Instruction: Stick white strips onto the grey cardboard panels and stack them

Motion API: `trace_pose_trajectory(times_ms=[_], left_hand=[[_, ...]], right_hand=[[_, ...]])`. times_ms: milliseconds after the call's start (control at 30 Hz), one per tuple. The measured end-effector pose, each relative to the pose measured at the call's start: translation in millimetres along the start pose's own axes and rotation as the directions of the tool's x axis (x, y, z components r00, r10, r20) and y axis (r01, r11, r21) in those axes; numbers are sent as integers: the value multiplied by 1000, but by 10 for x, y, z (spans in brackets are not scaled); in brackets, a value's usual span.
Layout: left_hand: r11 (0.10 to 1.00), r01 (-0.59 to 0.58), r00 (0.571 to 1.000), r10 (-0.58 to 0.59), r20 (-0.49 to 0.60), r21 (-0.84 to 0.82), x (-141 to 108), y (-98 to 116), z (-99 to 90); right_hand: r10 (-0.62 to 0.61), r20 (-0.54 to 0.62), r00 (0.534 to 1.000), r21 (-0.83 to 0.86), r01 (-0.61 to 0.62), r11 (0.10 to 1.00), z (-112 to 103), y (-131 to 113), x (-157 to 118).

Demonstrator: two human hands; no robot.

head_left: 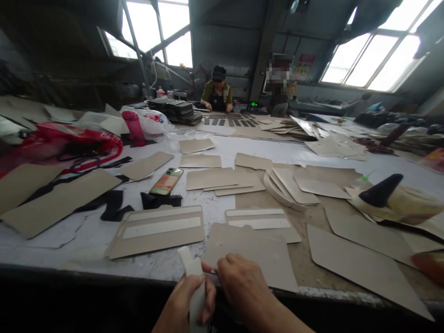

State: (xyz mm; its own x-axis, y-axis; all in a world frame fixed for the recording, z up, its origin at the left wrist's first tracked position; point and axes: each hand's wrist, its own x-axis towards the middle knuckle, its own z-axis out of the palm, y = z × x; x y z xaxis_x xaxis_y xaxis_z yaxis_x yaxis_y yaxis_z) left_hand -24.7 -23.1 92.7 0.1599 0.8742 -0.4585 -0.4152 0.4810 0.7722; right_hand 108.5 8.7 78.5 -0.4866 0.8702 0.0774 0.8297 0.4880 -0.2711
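Bright windows fill the upper right of the frame, beyond a white table strewn with beige panels. At bottom centre, the left hand is clamped on a pale strip; beside it, the right hand has its fingers bunched, whether around anything I cannot tell.

A smartphone lies right of a crumpled red plastic bag — a translucent plastic bag sits just behind. Farther back, a co-worker in a dark cap sits beside a dark stack — a poster hangs between the left window and right window.
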Motion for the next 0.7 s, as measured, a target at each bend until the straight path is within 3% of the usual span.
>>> trace_pose_trajectory(times_ms=[67,133,267,333,400,467,600,700], left_hand=[[993,-13,999,18,45,-116,36,-18,-1],[994,10,998,-3,67,-107,73,-40,6],[993,115,984,-113,137,-9,147,-132,29],[983,176,971,-182,156,52,189,-186,38],[970,218,962,-232,145,108,228,-217,49],[963,226,962,-244,124,148,255,-211,64],[932,202,936,-274,219,302,263,-150,92],[897,196,906,-320,277,397,253,-117,122]], right_hand=[[65,-18,998,220,-59,974,-99,48,-43],[145,-11,989,471,-123,873,-167,92,-71],[214,179,960,813,-267,518,-171,92,-75],[213,319,924,884,-371,284,-137,79,-60],[245,381,891,899,-419,125,-111,88,-51],[311,353,882,907,-404,118,-111,122,-57],[320,313,894,885,-397,244,-188,207,-61],[247,400,883,870,-450,200,-248,235,-8]])
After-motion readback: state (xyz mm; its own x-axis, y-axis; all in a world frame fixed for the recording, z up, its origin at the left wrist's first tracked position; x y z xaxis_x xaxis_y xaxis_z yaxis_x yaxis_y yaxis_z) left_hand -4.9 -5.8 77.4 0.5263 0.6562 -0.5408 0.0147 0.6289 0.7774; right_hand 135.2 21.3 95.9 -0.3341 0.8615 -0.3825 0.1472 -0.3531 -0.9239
